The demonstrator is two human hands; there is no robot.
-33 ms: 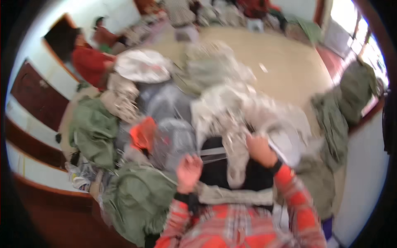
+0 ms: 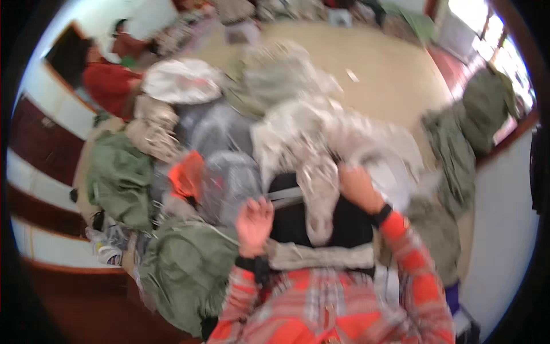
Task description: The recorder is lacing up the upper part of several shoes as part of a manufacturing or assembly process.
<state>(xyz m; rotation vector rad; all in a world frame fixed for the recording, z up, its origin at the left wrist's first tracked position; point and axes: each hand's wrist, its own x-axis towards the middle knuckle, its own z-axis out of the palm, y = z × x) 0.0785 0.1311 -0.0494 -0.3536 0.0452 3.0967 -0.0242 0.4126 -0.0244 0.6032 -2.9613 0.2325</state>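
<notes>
A long piece of crumpled beige cloth [image 2: 321, 198] lies over the black cloth [image 2: 281, 223] on my lap, its narrow end toward me. My right hand [image 2: 362, 189] is closed at the right edge of this beige piece. Its fingertips are turned away, so what they grip is hidden. Left of the black cloth, my left hand [image 2: 255, 221] is raised with the palm up, fingers loosely bent and apart, holding nothing I can see. A pale grey strip [image 2: 285, 198] crosses the black cloth close to the left fingers. Motion blurs the picture.
White and cream cloth heaps [image 2: 298, 123] lie just ahead. To the left are grey plastic bags [image 2: 232, 180], an orange bag [image 2: 186, 175] and green sacks [image 2: 186, 272]. Another green sack [image 2: 487, 109] stands far right by a wall. A person in red [image 2: 109, 83] sits far left.
The whole view has shifted, so the scene sits slightly further up and left. Both hands keep about the same places beside the beige cloth.
</notes>
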